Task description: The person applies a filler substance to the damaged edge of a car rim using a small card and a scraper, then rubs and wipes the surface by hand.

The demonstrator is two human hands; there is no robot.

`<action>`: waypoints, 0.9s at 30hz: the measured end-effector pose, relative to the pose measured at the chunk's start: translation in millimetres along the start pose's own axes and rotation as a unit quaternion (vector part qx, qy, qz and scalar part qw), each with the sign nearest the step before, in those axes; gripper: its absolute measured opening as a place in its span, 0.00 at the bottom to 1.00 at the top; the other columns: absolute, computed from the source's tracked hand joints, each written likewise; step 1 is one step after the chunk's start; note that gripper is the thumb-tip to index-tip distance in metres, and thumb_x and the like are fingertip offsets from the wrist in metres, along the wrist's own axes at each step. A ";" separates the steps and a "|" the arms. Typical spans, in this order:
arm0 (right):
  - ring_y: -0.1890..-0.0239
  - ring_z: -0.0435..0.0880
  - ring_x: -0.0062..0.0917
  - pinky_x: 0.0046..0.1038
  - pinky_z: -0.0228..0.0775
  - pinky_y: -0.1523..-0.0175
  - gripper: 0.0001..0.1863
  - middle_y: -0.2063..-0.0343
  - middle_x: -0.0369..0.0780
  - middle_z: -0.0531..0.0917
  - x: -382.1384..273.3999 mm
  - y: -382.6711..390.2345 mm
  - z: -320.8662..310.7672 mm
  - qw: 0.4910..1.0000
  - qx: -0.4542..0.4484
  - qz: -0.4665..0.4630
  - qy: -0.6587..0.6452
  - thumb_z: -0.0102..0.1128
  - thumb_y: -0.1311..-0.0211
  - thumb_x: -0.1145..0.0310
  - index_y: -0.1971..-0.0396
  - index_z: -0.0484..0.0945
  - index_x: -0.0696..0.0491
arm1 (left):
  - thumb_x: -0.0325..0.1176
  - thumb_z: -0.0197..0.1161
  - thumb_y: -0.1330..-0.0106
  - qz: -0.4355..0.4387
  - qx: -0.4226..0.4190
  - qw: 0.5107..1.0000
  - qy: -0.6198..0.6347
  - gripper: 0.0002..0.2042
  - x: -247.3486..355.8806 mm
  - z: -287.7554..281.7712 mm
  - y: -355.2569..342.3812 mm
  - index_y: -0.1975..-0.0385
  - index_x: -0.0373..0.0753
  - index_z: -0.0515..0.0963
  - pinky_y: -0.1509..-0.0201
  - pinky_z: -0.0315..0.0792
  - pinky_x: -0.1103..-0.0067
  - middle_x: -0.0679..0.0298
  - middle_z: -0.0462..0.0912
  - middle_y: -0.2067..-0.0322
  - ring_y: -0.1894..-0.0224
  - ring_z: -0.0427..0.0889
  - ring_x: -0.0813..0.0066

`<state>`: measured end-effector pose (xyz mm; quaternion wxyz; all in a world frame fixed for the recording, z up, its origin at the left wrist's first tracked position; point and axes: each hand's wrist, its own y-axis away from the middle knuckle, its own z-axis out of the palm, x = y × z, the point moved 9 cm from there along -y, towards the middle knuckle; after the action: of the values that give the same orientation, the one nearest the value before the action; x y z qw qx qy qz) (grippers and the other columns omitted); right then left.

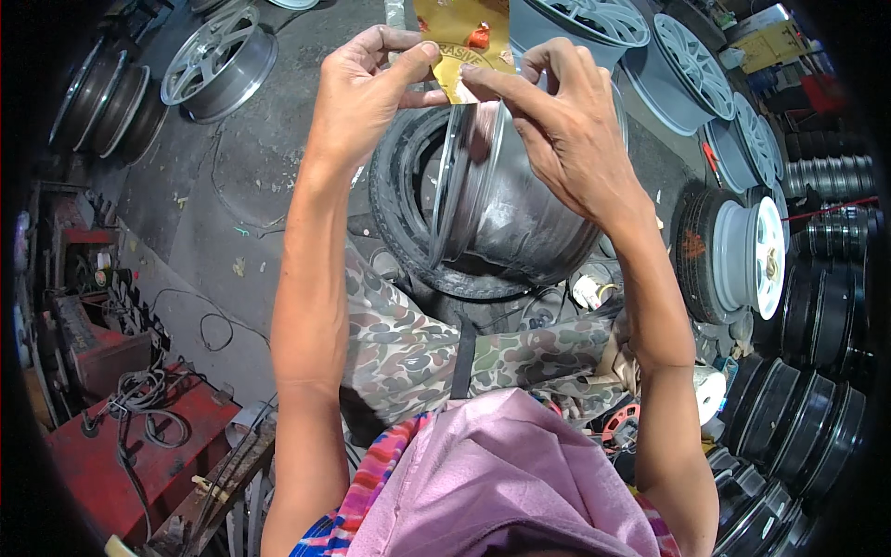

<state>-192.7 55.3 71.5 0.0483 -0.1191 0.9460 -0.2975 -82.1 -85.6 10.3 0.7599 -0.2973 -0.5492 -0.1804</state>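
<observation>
Both my hands are raised at the top of the view around a yellow-backed sheet of sandpaper (pixel 464 46) with red and dark print. My left hand (pixel 371 84) pinches its left edge between thumb and fingers. My right hand (pixel 566 111) grips its right and lower part, the index finger lying against the print. The sheet's bottom edge looks torn or creased. Just below it, a grey metal wheel rim (pixel 529 204) stands on its side against a black tyre (pixel 394 200). Neither hand touches the rim.
Silver wheels (pixel 223 65) stand at the far left, and more pale wheels (pixel 687 74) at the far right. A tyre with a white wheel (pixel 733 251) is to my right, beside stacked black rims (pixel 798 418). A red metal box with cables (pixel 139 436) sits at the lower left.
</observation>
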 end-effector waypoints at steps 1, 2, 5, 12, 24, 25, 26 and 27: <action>0.56 0.71 0.31 0.35 0.59 0.53 0.25 0.61 0.36 0.71 -1.6 -0.4 1.5 1.000 0.000 0.000 -0.001 0.65 0.42 0.71 0.44 0.84 0.34 | 0.33 0.68 0.29 0.000 0.001 1.000 -0.001 0.11 0.0 0.8 0.3 0.55 0.32 0.80 0.54 0.88 0.74 0.60 0.86 0.59 0.57 0.87 0.75; 0.56 0.71 0.31 0.35 0.59 0.53 0.24 0.61 0.36 0.71 -1.8 -0.1 4.0 1.000 -0.003 0.006 -0.004 0.65 0.41 0.71 0.44 0.83 0.35 | 0.33 0.68 0.29 -0.012 0.009 1.000 0.012 0.11 -2.1 0.4 0.4 0.55 0.32 0.80 0.54 0.88 0.74 0.60 0.86 0.59 0.57 0.87 0.75; 0.56 0.72 0.32 0.36 0.59 0.52 0.23 0.61 0.37 0.72 -0.8 2.9 12.8 0.999 -0.008 0.029 -0.040 0.64 0.40 0.71 0.44 0.83 0.37 | 0.30 0.67 0.29 -0.026 0.036 0.998 0.054 0.12 -12.2 -2.5 0.5 0.54 0.27 0.78 0.53 0.89 0.74 0.57 0.85 0.61 0.58 0.88 0.72; 0.55 0.73 0.34 0.36 0.65 0.48 0.21 0.61 0.40 0.73 42.3 26.1 15.7 0.969 -0.015 0.127 -0.210 0.57 0.35 0.76 0.45 0.84 0.43 | 0.27 0.65 0.28 -0.005 0.128 0.991 0.037 0.13 -12.8 -36.9 -0.8 0.54 0.22 0.75 0.53 0.88 0.78 0.53 0.84 0.63 0.64 0.89 0.69; 0.58 0.70 0.30 0.33 0.59 0.51 0.27 0.61 0.37 0.72 48.9 56.5 52.2 0.992 -0.067 0.094 -0.049 0.62 0.38 0.74 0.39 0.83 0.34 | 0.29 0.70 0.31 0.001 0.157 0.986 0.046 0.11 -6.4 -53.8 -0.4 0.55 0.32 0.78 0.55 0.83 0.79 0.62 0.84 0.62 0.59 0.84 0.80; 0.58 0.69 0.30 0.33 0.58 0.51 0.27 0.62 0.36 0.72 45.6 58.0 53.6 0.994 -0.075 0.082 -0.021 0.62 0.37 0.72 0.39 0.83 0.33 | 0.30 0.71 0.31 0.001 0.160 0.986 0.046 0.11 -5.2 -52.9 -0.2 0.55 0.33 0.78 0.56 0.83 0.80 0.63 0.83 0.63 0.60 0.84 0.81; 0.58 0.69 0.29 0.33 0.58 0.51 0.26 0.62 0.36 0.72 42.3 60.0 54.2 0.994 -0.082 0.070 0.008 0.62 0.36 0.71 0.39 0.82 0.32 | 0.30 0.71 0.31 0.002 0.160 0.986 0.047 0.11 -4.6 -51.8 -0.4 0.55 0.33 0.78 0.56 0.83 0.80 0.63 0.83 0.63 0.60 0.84 0.81; 0.58 0.69 0.29 0.33 0.58 0.51 0.26 0.62 0.36 0.72 39.4 62.4 53.4 0.994 -0.082 0.069 0.008 0.62 0.36 0.71 0.39 0.82 0.32 | 0.30 0.71 0.32 0.001 0.162 0.986 0.045 0.11 -4.1 -52.3 0.1 0.56 0.33 0.78 0.56 0.83 0.80 0.64 0.83 0.63 0.60 0.83 0.81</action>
<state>-234.4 65.4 -8.8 0.0509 -0.0545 0.9736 -0.2156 -45.3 -119.7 -5.0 0.8220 -0.1624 -0.5363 -0.1018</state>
